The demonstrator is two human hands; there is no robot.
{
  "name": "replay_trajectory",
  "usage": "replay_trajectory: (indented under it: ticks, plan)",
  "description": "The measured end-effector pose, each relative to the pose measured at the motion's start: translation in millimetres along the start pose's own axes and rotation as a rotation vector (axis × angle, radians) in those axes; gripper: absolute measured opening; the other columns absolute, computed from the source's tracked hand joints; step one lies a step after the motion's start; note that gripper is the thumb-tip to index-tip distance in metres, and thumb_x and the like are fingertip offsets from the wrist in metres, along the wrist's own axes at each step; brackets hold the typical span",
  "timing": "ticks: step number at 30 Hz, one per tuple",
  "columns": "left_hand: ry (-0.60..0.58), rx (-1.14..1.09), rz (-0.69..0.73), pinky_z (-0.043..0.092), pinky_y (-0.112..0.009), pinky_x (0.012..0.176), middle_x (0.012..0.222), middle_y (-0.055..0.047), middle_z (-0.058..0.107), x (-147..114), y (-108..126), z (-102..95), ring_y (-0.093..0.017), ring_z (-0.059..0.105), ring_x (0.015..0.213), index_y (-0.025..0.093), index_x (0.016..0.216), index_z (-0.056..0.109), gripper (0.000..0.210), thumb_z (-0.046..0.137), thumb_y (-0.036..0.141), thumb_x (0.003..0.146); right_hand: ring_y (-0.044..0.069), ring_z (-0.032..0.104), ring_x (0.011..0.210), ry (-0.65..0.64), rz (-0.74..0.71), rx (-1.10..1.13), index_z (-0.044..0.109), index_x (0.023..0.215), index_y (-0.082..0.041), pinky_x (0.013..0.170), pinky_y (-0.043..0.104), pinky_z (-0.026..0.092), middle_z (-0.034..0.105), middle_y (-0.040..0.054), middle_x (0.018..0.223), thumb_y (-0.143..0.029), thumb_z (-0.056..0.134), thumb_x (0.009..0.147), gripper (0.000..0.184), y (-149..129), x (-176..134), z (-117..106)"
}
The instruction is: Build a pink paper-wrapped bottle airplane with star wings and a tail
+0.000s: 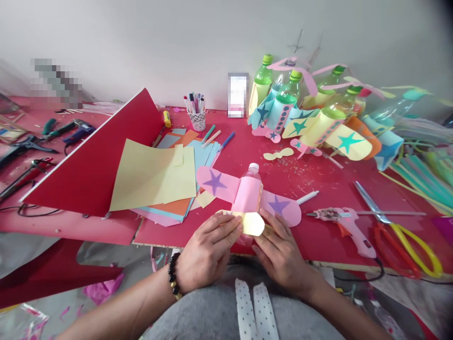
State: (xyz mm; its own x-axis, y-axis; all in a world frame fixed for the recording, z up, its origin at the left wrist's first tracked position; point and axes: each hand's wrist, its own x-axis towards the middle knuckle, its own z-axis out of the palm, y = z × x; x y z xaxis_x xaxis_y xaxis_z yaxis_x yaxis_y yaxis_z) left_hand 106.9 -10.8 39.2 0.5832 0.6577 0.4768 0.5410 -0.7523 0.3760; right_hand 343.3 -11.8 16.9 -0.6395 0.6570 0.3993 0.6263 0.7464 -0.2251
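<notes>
Left hand [208, 248] clamping on left end of yellow paper piece [254, 224]. Right hand [285, 250] bending around right side of pink-wrapped bottle [247, 194]; cannot tell whether gripping. Bottle pointing cap [253, 166] away, between hands near front edge of red surface [240, 151]. Star-marked pink wings [218, 183] spreading sideways. Glue gun [350, 223] lying beside scissors [382, 218].

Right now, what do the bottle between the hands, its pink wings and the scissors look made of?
Bottle: probably clear, glossy plastic; neck is see-through.
Pink wings: matte paper or thin card; flat, no shine.
Scissors: shiny silvery blades, likely metal; bright handles, probably plastic.
</notes>
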Motion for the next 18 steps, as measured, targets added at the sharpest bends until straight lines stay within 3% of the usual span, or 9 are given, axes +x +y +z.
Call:
replay_trajectory:
  ticks: [6, 12, 18]
  plan:
    - [-0.018, -0.002, -0.017, 0.048, -0.044, 0.108, 0.134, -0.01, 0.06, -0.2, -4.6, -2.3, -0.025, 0.05, 0.128, 0.011, 0.13, 0.057, 0.041, 0.055, 0.009, 0.09, 0.035, 0.025, 0.144, -0.04, -0.008, 0.032, 0.05, 0.138, -0.012, 0.11, 0.058, 0.032, 0.054, 0.0091, 0.143, -0.018, 0.056, 0.09, 0.049, 1.7, 5.4, -6.9]
    - [-0.046, 0.001, -0.005, 0.05, -0.045, 0.103, 0.137, -0.016, 0.056, 1.8, -8.7, -0.6, -0.026, 0.052, 0.125, 0.008, 0.134, 0.052, 0.042, 0.052, 0.011, 0.092, 0.035, 0.029, 0.142, -0.014, -0.034, -0.002, 0.051, 0.137, -0.009, 0.11, 0.056, 0.034, 0.052, 0.01, 0.144, -0.021, 0.059, 0.09, 0.05, 2.1, 9.1, -6.9]
    - [-0.091, 0.079, 0.035, 0.05, -0.045, 0.103, 0.138, -0.019, 0.054, 4.7, -9.8, -3.0, -0.028, 0.052, 0.124, 0.003, 0.134, 0.05, 0.043, 0.052, 0.009, 0.091, 0.034, 0.036, 0.138, 0.0, -0.004, 0.047, 0.062, 0.125, -0.012, 0.11, 0.056, 0.034, 0.063, 0.01, 0.131, -0.02, 0.059, 0.089, 0.037, 0.6, 15.7, -8.1]
